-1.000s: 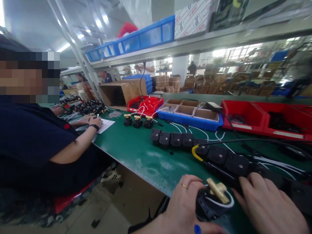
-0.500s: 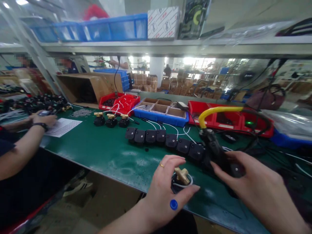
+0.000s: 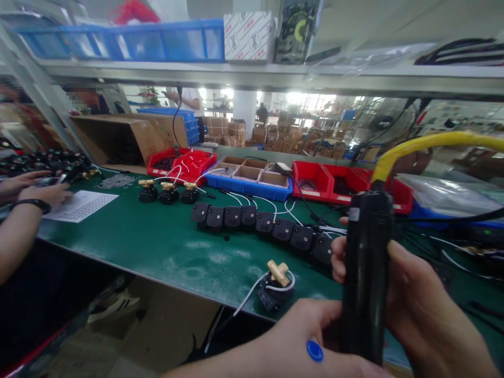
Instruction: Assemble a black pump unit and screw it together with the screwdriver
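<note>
A black electric screwdriver [image 3: 366, 273] stands nearly upright close to me, with a yellow-sleeved cable rising from its top. My right hand [image 3: 425, 294] is wrapped round it from the right, fingertips showing on its left side. Lower down, my left hand [image 3: 307, 331] closes on the same tool, its fingers mostly hidden; a blue round spot sits on this hand. On the green bench, left of the tool, lies a black housing [image 3: 271, 296] with a brass cross-shaped fitting [image 3: 278, 273] and a white cable hanging over the bench edge.
A row of black housings [image 3: 263, 223] runs across the bench. Behind stand a blue divided tray [image 3: 252, 188] and red bins [image 3: 311, 178]. Three brass-topped units [image 3: 168, 193] sit left of them. At far left, a co-worker's hands [image 3: 39, 194] are over a printed sheet [image 3: 84, 206].
My left hand has left the brass-fitted housing and moved right onto the screwdriver. The screwdriver has come nearer and stands more upright. The view has shifted a little to the right.
</note>
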Action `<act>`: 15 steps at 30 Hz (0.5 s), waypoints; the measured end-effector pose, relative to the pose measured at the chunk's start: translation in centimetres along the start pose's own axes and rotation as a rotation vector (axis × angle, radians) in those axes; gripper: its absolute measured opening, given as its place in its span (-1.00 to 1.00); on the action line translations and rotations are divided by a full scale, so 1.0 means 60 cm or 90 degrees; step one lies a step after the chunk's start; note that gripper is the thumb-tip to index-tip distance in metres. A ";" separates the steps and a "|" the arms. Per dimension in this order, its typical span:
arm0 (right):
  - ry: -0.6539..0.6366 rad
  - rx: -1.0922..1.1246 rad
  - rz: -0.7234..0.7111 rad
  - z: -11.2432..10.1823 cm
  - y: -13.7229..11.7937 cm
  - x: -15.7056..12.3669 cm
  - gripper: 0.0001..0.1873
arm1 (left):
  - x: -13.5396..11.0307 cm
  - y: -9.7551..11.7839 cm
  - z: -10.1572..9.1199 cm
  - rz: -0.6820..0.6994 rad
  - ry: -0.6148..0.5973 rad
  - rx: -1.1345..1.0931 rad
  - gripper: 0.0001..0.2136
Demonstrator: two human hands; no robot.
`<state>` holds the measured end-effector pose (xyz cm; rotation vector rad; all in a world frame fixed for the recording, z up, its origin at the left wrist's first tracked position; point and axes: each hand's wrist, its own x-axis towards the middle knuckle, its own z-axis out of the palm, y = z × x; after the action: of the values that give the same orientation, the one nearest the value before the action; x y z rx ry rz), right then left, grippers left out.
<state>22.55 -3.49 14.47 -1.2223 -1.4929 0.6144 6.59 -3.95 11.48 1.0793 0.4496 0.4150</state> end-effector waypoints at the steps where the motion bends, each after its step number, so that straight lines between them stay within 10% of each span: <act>1: -0.006 0.083 0.053 0.011 -0.005 0.003 -0.49 | -0.001 -0.004 -0.002 0.006 0.007 -0.002 -0.60; 15: -0.055 0.505 0.263 0.055 -0.045 0.005 -0.47 | -0.014 -0.021 -0.020 0.094 0.027 0.049 -0.70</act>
<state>18.54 -3.42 15.91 -0.8644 -0.8927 1.3904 5.38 -4.01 10.00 1.1841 0.4268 0.5551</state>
